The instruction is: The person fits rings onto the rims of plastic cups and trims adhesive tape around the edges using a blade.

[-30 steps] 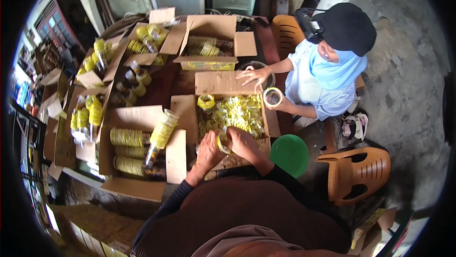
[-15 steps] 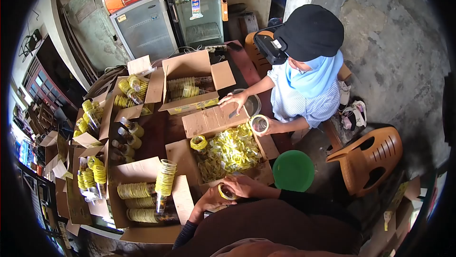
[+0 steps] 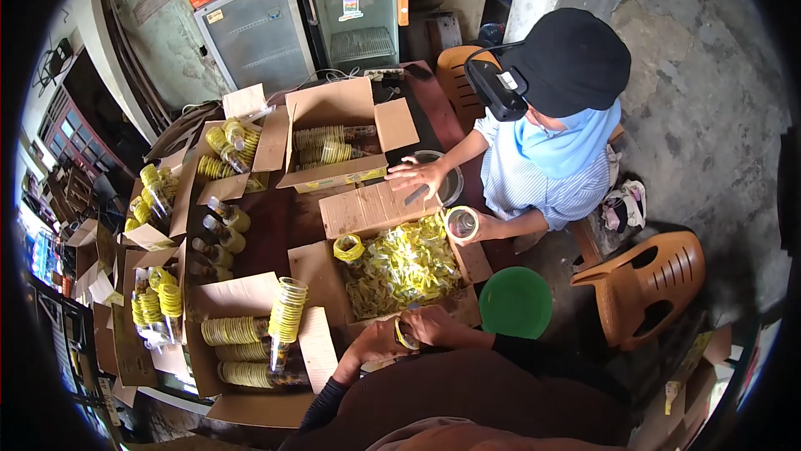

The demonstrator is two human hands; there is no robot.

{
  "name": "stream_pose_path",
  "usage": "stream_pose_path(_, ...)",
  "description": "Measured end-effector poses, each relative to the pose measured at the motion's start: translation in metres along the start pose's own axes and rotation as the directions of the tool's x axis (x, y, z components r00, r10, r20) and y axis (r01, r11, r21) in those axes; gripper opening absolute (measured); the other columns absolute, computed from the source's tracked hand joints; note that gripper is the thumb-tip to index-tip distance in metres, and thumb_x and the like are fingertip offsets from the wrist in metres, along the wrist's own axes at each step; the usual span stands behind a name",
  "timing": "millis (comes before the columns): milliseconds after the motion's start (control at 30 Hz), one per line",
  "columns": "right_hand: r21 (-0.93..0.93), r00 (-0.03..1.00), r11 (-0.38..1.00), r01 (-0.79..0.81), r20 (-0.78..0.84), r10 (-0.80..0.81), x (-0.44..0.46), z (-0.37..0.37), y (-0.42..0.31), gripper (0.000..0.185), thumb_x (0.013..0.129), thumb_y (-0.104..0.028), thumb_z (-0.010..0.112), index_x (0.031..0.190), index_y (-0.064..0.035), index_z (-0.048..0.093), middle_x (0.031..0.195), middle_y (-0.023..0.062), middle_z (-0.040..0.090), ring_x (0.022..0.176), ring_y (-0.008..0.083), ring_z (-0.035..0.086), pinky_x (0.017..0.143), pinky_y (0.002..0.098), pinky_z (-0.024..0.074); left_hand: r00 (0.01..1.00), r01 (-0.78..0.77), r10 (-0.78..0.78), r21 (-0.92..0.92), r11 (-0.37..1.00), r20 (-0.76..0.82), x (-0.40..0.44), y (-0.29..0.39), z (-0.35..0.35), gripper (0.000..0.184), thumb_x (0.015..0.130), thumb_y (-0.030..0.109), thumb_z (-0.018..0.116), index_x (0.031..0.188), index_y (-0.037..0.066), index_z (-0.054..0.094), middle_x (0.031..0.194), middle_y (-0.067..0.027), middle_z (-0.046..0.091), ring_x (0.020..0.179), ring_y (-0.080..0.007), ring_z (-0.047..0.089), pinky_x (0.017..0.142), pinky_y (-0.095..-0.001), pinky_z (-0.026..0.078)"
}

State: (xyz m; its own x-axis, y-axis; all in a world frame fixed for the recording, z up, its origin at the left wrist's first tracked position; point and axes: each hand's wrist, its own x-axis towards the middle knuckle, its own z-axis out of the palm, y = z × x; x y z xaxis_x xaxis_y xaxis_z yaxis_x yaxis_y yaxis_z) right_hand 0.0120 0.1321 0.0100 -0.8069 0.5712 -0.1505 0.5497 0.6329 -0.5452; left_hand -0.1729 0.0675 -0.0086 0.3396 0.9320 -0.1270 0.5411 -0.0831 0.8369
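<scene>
Close to my body, my left hand (image 3: 372, 346) is wrapped round a clear plastic cup (image 3: 406, 337) with a yellow rim. My right hand (image 3: 435, 327) grips the same cup from the other side, so most of it is hidden by fingers. The cup is tilted. Just beyond my hands is an open cardboard box (image 3: 321, 284) filled with small yellow-and-white packets (image 3: 409, 267). A few nested yellow-rimmed cups (image 3: 348, 248) sit at that box's left corner.
Across the table a co-worker (image 3: 551, 151) holds another cup (image 3: 461, 223), one hand over a bowl (image 3: 450, 187). Boxes of stacked cups (image 3: 288, 309) stand left. A green basin (image 3: 516, 302) and an orange chair (image 3: 647, 288) are right.
The cup in my hands has tipped, and its rim now shows edge-on. My right hand has shifted slightly over it. The view has moved a little; the co-worker still holds their cup.
</scene>
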Motion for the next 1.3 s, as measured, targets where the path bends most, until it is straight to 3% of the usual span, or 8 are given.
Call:
stream_pose_path(300, 0.128, 0.859, 0.855, 0.502, -0.192, -0.475, 0.018, -0.013, 0.025, 0.039, 0.092, -0.021, 0.052, 0.13, -0.0128, 0.053, 0.085, 0.0132, 0.061, 0.071, 0.0303, 0.062, 0.06, 0.0378, 0.049, 0.985, -0.166, 0.173, -0.365, 0.916, -0.013, -0.01, 0.029, -0.046, 0.056, 0.064, 0.02, 0.084, 0.11, -0.001, 0.06, 0.098, -0.0091, 0.069, 0.087, -0.013, 0.063, 0.085, -0.0301, 0.05)
stream_pose_path(400, 0.335, 0.844, 0.787, 0.519, -0.344, -0.41, 0.027, -0.018, 0.026, 0.028, 0.094, -0.024, 0.055, 0.112, -0.0036, 0.061, 0.075, 0.0093, 0.057, 0.066, 0.0214, 0.057, 0.06, 0.0325, 0.0468, 0.969, -0.241, 0.212, -0.287, 0.927, -0.13, -0.006, 0.04, -0.045, 0.058, 0.062, 0.021, 0.085, 0.109, -0.002, 0.059, 0.096, -0.0099, 0.069, 0.085, -0.0134, 0.063, 0.081, -0.0318, 0.051)
stream_pose_path(433, 0.757, 0.983, 0.628, 0.182, -0.141, -0.116, 0.02, -0.036, 0.003, 0.029, 0.098, -0.028, 0.052, 0.096, -0.0009, 0.063, 0.071, 0.0059, 0.055, 0.066, 0.0133, 0.053, 0.061, 0.0282, 0.0444, 0.969, -0.238, 0.205, -0.292, 0.926, -0.138, -0.006, 0.043, -0.042, 0.058, 0.062, 0.021, 0.085, 0.109, -0.002, 0.059, 0.096, -0.0099, 0.069, 0.085, -0.0134, 0.063, 0.081, -0.0318, 0.051)
stream_pose_path(667, 0.684, 0.772, 0.605, 0.408, -0.612, 0.17, 0.024, -0.007, -0.01, 0.027, 0.098, -0.022, 0.054, 0.09, 0.0025, 0.062, 0.077, -0.0007, 0.057, 0.074, 0.0068, 0.051, 0.07, 0.0224, 0.0427, 0.818, -0.04, 0.174, 0.247, 0.968, -0.548, -0.007, 0.06, 0.001, 0.046, 0.066, 0.017, 0.077, 0.102, -0.001, 0.055, 0.086, -0.0197, 0.064, 0.077, -0.0372, 0.064, 0.067, -0.0411, 0.053)
stream_pose_path(800, 0.936, 0.843, -0.048, 0.348, -0.29, 0.454, 0.03, 0.009, 0.006, 0.013, 0.092, -0.023, 0.06, 0.089, -0.0106, 0.061, 0.074, -0.0046, 0.051, 0.066, 0.0058, 0.046, 0.061, 0.0225, 0.0377, 0.704, -0.169, 0.412, 0.428, 0.888, -0.578, -0.014, 0.068, -0.004, 0.041, 0.066, 0.016, 0.076, 0.097, 0.0, 0.054, 0.081, -0.0166, 0.059, 0.076, -0.0354, 0.061, 0.068, -0.0425, 0.05)
stream_pose_path(900, 0.989, 0.548, 0.105, 0.107, -0.146, 0.823, 0.034, -0.028, 0.075, 0.023, 0.095, -0.036, 0.056, 0.091, -0.0145, 0.059, 0.06, -0.0084, 0.039, 0.046, 0.0042, 0.033, 0.043, 0.0197, 0.0245, 0.735, -0.157, 0.387, 0.415, 0.896, -0.557, -0.03, 0.063, 0.001, 0.048, 0.064, 0.019, 0.079, 0.1, -0.001, 0.054, 0.085, -0.0158, 0.057, 0.079, -0.0355, 0.06, 0.07, -0.0426, 0.049)
stream_pose_path(1067, 0.813, 0.856, 0.582, -0.033, -0.277, 0.436, 0.03, -0.022, 0.104, 0.017, 0.09, -0.026, 0.066, 0.093, -0.009, 0.068, 0.065, -0.0065, 0.046, 0.058, 0.0038, 0.039, 0.055, 0.0229, 0.0342, 0.731, -0.101, 0.207, 0.197, 0.975, -0.65, -0.031, 0.042, 0.008, 0.06, 0.064, 0.022, 0.085, 0.111, 0.0, 0.054, 0.102, -0.0176, 0.059, 0.091, -0.037, 0.061, 0.081, -0.0413, 0.052)
stream_pose_path(1300, 0.255, 0.745, 0.966, 0.04, -0.652, 0.141, 0.042, 0.021, 0.101, 0.049, 0.074, -0.003, 0.078, 0.12, -0.0084, 0.062, 0.093, 0.0072, 0.06, 0.084, 0.0165, 0.058, 0.07, 0.0275, 0.0469, 0.726, -0.094, 0.045, -0.034, 0.995, -0.686, -0.033, 0.037, -0.009, 0.062, 0.068, 0.011, 0.079, 0.119, -0.001, 0.047, 0.108, -0.0181, 0.057, 0.103, -0.0352, 0.057, 0.092, -0.0404, 0.046)
